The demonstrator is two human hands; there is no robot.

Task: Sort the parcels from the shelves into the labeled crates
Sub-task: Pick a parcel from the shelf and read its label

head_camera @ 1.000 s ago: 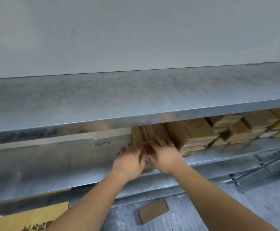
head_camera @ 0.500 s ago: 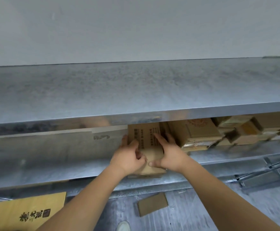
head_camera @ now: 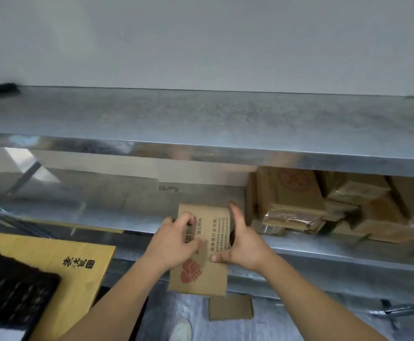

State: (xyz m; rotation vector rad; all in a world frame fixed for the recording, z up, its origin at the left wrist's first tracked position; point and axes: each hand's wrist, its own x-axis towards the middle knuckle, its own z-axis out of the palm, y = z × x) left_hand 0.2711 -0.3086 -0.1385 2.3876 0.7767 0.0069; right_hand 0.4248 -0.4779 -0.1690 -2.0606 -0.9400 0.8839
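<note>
A flat brown cardboard parcel (head_camera: pixel 213 244) with printed text and a red logo sticks out over the front edge of the lower metal shelf (head_camera: pixel 324 249). My left hand (head_camera: pixel 176 239) grips its left side, fingers curled over the top face. My right hand (head_camera: pixel 244 244) holds its right edge, thumb on the face and fingers along the side. More brown parcels (head_camera: pixel 299 200) are stacked on the same shelf to the right.
The upper metal shelf (head_camera: pixel 201 119) spans the view above. A yellow cardboard box (head_camera: pixel 60 267) with a black object (head_camera: pixel 11 296) in it sits at lower left. A small cardboard piece (head_camera: pixel 230 307) and a shoe (head_camera: pixel 181 329) are on the grey floor.
Both hands have drawn the parcel out from beside the stack, toward me and past the shelf's front edge. The view has shifted, bringing the yellow box further in.
</note>
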